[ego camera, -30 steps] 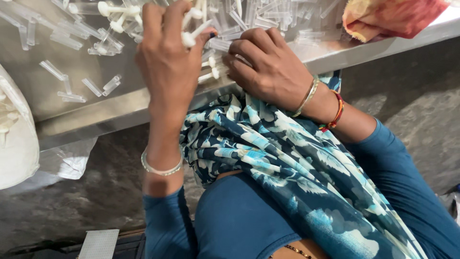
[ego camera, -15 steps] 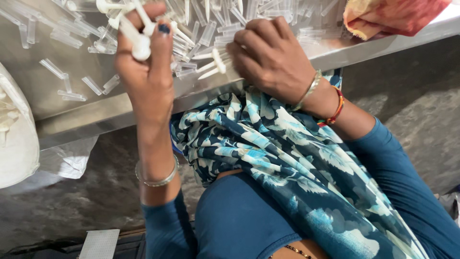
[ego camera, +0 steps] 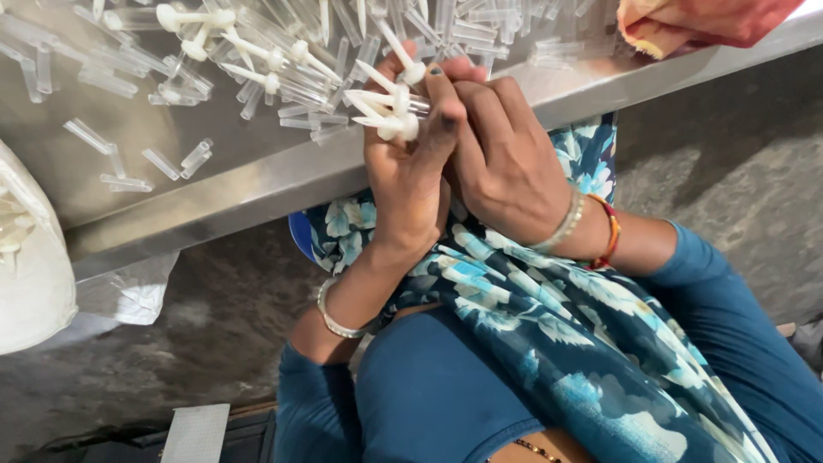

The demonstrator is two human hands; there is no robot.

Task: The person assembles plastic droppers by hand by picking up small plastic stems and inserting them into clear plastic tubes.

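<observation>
Holding: bunch of white plungers (ego camera: 390, 107) clenched in closed left hand (ego camera: 407, 176) over table edge (ego camera: 257, 184) | right hand (ego camera: 506, 163) curled alongside, contents unseen | advice: stems best kept parallel, clear tubes (ego camera: 129, 163) within reach.

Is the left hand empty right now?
No, the left hand grips a bunch of white plungers at the metal table edge.
</observation>
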